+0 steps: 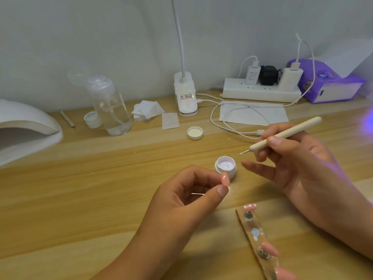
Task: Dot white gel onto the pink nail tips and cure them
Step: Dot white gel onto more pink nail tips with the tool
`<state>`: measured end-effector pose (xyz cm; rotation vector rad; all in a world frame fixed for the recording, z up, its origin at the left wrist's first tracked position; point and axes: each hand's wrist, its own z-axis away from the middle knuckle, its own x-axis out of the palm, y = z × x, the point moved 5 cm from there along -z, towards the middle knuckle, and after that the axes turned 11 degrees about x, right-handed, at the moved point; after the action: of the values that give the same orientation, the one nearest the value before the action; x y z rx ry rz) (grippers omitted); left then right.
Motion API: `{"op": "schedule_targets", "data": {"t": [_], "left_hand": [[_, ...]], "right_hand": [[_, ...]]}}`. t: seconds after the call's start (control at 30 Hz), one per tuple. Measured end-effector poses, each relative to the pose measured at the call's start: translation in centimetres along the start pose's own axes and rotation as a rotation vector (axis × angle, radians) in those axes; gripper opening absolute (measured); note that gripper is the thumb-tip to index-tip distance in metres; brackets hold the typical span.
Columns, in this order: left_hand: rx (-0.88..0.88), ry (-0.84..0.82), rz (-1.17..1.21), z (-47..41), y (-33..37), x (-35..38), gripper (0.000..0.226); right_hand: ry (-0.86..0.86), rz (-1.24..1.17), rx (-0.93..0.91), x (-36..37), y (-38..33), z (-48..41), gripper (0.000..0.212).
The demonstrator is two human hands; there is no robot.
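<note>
My left hand (181, 201) pinches a small stand that carries a plain pink nail tip (286, 180), held upright just in front of the open white gel pot (226, 166). My right hand (298, 164) grips a cream dotting pen (286, 133); its metal point, with a bit of white gel on it, hovers above and right of the pot. A clear holder strip (254, 238) lies at the lower right. It carries a pink tip with white dots (250, 207) at its far end and two plain pink tips (270, 249) nearer me.
The curing lamp (26, 128) stands at the far left. The pot's lid (195, 132), a second small jar (92, 119), a pump bottle (110, 107), cotton pads (147, 112), a desk-lamp base (185, 96), cables, a power strip (262, 90) and a purple tissue pack (327, 81) line the back.
</note>
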<state>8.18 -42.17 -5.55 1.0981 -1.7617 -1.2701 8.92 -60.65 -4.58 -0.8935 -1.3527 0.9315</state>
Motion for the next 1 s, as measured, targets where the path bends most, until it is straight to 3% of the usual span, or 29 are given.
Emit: {"op": "schedule_targets", "data": {"t": [0.4,0.6,1.0], "left_hand": [[-0.019,-0.008,-0.032,0.1,0.1,0.3,0.005],[-0.014,-0.009,-0.049,0.2,0.0,0.4,0.025],[-0.025,-0.021,-0.059,0.2,-0.2,0.4,0.022]], "right_hand": [[-0.205,0.054,0.038,1.3,0.1,0.7,0.006],[-0.219,0.082,0.057,1.7,0.3,1.0,0.008],[-0.194,0.133,0.070,1.7,0.4,1.0,0.006]]}}
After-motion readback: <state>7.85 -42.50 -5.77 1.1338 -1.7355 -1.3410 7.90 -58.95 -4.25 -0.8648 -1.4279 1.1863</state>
